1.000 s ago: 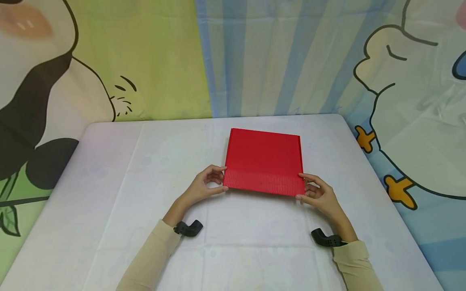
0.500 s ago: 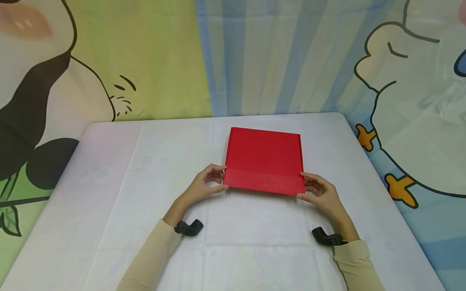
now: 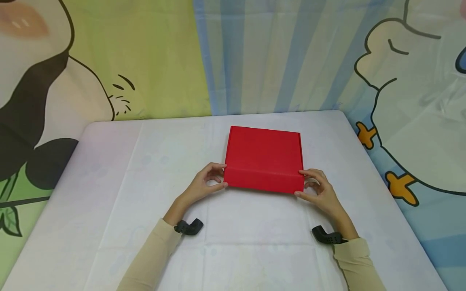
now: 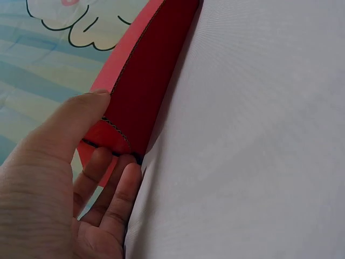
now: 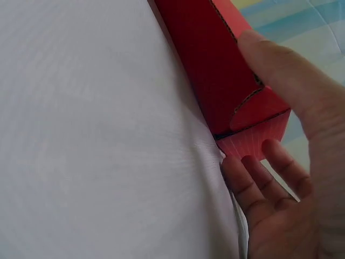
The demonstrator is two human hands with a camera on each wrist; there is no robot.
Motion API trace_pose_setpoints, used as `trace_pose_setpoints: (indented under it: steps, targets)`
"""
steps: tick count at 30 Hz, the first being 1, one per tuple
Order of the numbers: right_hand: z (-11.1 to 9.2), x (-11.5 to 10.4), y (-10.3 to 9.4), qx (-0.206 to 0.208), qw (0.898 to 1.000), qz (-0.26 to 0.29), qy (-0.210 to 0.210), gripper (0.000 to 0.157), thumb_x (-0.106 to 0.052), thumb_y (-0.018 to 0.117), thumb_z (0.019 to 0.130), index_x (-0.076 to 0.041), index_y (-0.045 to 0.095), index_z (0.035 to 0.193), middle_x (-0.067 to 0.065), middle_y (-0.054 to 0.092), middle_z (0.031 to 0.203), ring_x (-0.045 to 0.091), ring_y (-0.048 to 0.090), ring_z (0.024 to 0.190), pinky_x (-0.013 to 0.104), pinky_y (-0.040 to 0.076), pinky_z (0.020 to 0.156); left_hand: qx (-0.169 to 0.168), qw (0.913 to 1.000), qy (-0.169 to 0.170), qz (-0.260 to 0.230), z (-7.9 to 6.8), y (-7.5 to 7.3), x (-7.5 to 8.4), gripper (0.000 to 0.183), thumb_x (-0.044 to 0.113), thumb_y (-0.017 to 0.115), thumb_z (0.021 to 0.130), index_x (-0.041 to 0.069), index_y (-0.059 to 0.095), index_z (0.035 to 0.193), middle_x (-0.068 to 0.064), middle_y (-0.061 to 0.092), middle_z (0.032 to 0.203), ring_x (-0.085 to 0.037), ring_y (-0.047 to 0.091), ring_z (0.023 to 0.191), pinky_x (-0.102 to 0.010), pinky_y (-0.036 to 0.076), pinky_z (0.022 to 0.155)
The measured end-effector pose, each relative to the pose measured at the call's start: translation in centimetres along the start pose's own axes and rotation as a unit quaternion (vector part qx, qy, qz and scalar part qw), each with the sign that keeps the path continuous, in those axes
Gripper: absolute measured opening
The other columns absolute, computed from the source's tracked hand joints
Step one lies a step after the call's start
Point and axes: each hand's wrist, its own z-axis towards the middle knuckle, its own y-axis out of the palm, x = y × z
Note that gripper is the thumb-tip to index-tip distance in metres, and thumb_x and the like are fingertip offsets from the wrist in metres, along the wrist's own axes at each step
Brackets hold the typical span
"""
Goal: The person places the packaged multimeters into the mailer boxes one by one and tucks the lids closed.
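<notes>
A flat red cardboard box (image 3: pixel 265 151) lies on the table, its top face toward the head camera. At its near left corner my left hand (image 3: pixel 204 180) holds the box, thumb on the front edge and index finger along the side. My right hand (image 3: pixel 321 189) grips the near right corner in much the same way. In the left wrist view the box's corrugated edge (image 4: pixel 129 65) runs up from the thumb, with the other fingers curled by the corner. The right wrist view shows the box's front wall (image 5: pixel 202 59) with the thumb on its upper edge.
A white cloth covers the table (image 3: pixel 164 250). Behind it hangs a printed curtain (image 3: pixel 255 56) with cartoon figures and blue stripes. Each wrist bears a black camera mount, the left one (image 3: pixel 190 227) and the right one (image 3: pixel 325 236).
The ribbed band along the box's near side now looks smooth. My right hand has shifted very slightly left and away from me. My left hand stays nearly in place.
</notes>
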Motion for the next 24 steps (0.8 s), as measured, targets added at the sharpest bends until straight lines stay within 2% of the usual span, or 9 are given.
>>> trace_pose_setpoints:
  steps: [4,7,11,14,17,24]
  targets:
    - [0.2,0.1,0.2,-0.021,0.999,0.027,0.005,0.07,0.028,0.068,0.071,0.013,0.044,0.136,0.025,0.028,0.147,0.009,0.039,0.129,0.015,0.045,0.097,0.006,0.9995,0.026,0.017,0.2,0.1,0.0,0.061,-0.008,0.075,0.079,-0.006,0.047,0.134,-0.021,0.055,0.113,-0.04,0.055,0.103,-0.046,0.055,0.082]
    - [0.3,-0.6,0.5,-0.023,0.999,0.027,0.022,0.068,0.028,0.065,0.073,0.014,0.043,0.136,0.031,0.02,0.152,0.003,0.036,0.133,0.014,0.042,0.099,0.005,0.999,0.036,0.025,0.3,0.1,0.0,0.07,-0.008,0.075,0.079,-0.006,0.042,0.14,-0.023,0.049,0.128,-0.041,0.051,0.116,-0.052,0.052,0.089]
    - [0.5,-2.2,1.0,-0.004,0.999,-0.004,0.041,0.061,0.023,0.068,0.076,0.013,0.047,0.133,0.032,0.024,0.152,-0.003,0.038,0.129,0.012,0.042,0.097,-0.01,0.9989,0.033,0.032,0.6,0.2,0.0,0.074,-0.008,0.072,0.082,-0.005,0.036,0.146,-0.022,0.035,0.149,-0.037,0.04,0.134,-0.054,0.044,0.101]
    - [0.7,-2.9,1.3,0.01,0.999,-0.028,0.041,0.058,0.02,0.069,0.076,0.013,0.05,0.13,0.032,0.028,0.15,-0.004,0.039,0.126,0.012,0.043,0.095,-0.018,0.9987,0.027,0.04,0.8,0.3,0.0,0.069,-0.008,0.07,0.084,-0.004,0.038,0.146,-0.023,0.03,0.154,-0.036,0.036,0.138,-0.051,0.041,0.103]
    - [0.8,-3.0,1.5,0.027,0.999,-0.037,0.029,0.056,0.022,0.07,0.075,0.014,0.052,0.127,0.034,0.031,0.147,-0.003,0.042,0.125,0.012,0.044,0.094,-0.009,0.9987,0.023,0.045,0.9,0.5,0.0,0.064,-0.009,0.068,0.085,-0.004,0.042,0.143,-0.024,0.032,0.153,-0.038,0.037,0.138,-0.05,0.042,0.102]
    - [0.9,-2.5,2.3,0.073,0.997,-0.033,0.005,0.05,0.025,0.07,0.072,0.017,0.056,0.118,0.037,0.037,0.142,-0.001,0.049,0.119,0.013,0.046,0.092,0.034,0.9979,0.006,0.054,1.1,1.2,-2.9,0.062,-0.002,0.072,0.084,0.008,0.05,0.141,-0.014,0.04,0.15,-0.031,0.051,0.13,-0.037,0.049,0.098]
